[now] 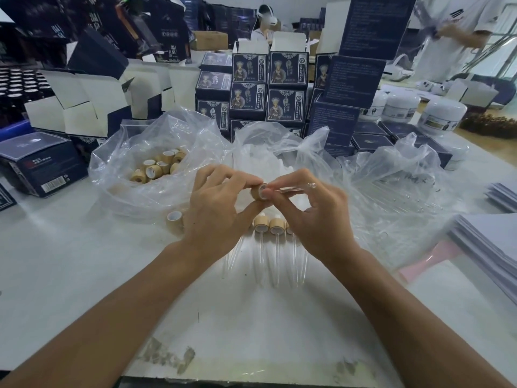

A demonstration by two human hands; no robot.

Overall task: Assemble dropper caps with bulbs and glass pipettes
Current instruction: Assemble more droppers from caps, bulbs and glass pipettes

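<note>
- Far-left edge of the surface (70, 261): dark printed boxes (42, 166), some with flaps open, stacked clear of the working zone.
- Left-centre: clear bag of caps (159, 166), mouth open towards the person. Judgement: sits on the left so the left hand can feed from it.
- One loose cap (174, 218) lies on the surface just beside the left wrist, open end up. Probably staged as the next one.
- Left hand (221, 208): fingers and thumb curled round a bamboo-coloured cap (256, 193), its open end turned towards the right hand. Held as the fixed part, I'd guess.
- Right hand (313, 211): thumb and fingertips pinch a glass pipette (296, 189), near end at the cap mouth, rounded tip pointing right. Grip is close to the cap end, likely for control and less bending on the glass.
- Hands are together above the middle of the surface. Can't tell whether the pipette is seated or just entering.
- Below the hands: finished droppers (275, 242) in a row, caps away, glass towards the near edge. Laid parallel, likely to stop rolling and ease counting.
- Centre, behind the hands: bag of whitish parts (268, 155), likely bulbs, too blurred to confirm.
- Right: crumpled bag of pipettes (405, 191), on the right hand's side.
- Right edge: stacks of flat sheets (486, 242).
</note>
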